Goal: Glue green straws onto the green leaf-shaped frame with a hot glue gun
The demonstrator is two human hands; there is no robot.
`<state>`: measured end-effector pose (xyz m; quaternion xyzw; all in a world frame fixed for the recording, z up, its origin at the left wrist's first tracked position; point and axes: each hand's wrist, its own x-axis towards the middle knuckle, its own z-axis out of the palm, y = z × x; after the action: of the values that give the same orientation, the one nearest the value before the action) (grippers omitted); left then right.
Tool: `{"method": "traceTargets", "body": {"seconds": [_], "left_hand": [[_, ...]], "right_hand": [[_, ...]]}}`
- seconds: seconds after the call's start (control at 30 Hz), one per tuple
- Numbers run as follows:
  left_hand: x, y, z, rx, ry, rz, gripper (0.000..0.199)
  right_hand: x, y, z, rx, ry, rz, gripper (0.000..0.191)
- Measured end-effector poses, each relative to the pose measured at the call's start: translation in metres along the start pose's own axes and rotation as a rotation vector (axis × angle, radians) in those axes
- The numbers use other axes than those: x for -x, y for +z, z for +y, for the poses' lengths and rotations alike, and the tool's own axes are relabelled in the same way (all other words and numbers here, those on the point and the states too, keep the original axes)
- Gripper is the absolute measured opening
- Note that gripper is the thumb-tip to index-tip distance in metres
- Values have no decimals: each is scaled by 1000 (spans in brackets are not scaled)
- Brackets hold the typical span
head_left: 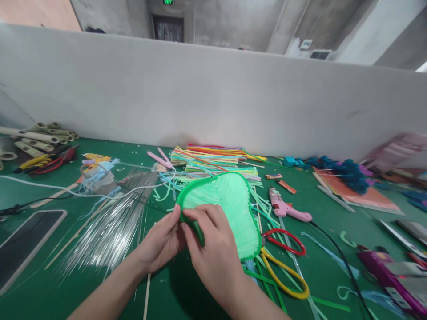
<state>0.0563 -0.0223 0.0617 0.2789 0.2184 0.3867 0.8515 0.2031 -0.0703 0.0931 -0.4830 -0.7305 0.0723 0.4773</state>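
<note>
A light green, rounded fabric panel (pixel 230 200) with a fuzzy darker green border is held up over the table. My left hand (pixel 163 240) is closed on its left edge, thumb and fingertips pinching the border. My right hand (pixel 213 249) lies across the panel's lower left, its thumb and fingers closed on the same border. A dark green strip (pixel 197 229) shows between the two hands; where it ends is hidden by my fingers. Scissors (pixel 283 264) with one red and one yellow handle lie at the panel's right, their blades hidden.
Coloured pipe cleaners (pixel 213 160) are piled behind the panel. Clear thin rods (pixel 110 235) and a phone (pixel 28 244) are on the left. To the right lie a pink glue gun (pixel 287 209) with a black cord and a purple device (pixel 393 280). A white partition (pixel 213 93) closes the back.
</note>
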Motion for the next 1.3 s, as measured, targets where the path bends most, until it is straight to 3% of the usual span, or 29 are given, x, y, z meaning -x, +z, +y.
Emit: {"method": "traceTargets", "body": {"seconds": [0.33,0.57,0.8,1.0,1.17,1.3], "left_hand": [[-2,2,-2,4,11,20,44],[-1,-1,-1,-1,47,9,39],[-2,0,2,0,42,-17,39],[-2,6,2,-3,-2,-38,42],[0,10,2,0,-9,-68,41],[-1,10,0,8,10,-47,38]], "right_hand": [[-5,-1,0,-72,64,4,19],[-2,2,3,-43,-40,28,23],[5,4,4,25,-85,-35,36],[10,-1,-8,-225,194,24,46],[-2,-18,-15,-496,458,-159,44],[-5,-23,-16,-492,481,-216,44]]}}
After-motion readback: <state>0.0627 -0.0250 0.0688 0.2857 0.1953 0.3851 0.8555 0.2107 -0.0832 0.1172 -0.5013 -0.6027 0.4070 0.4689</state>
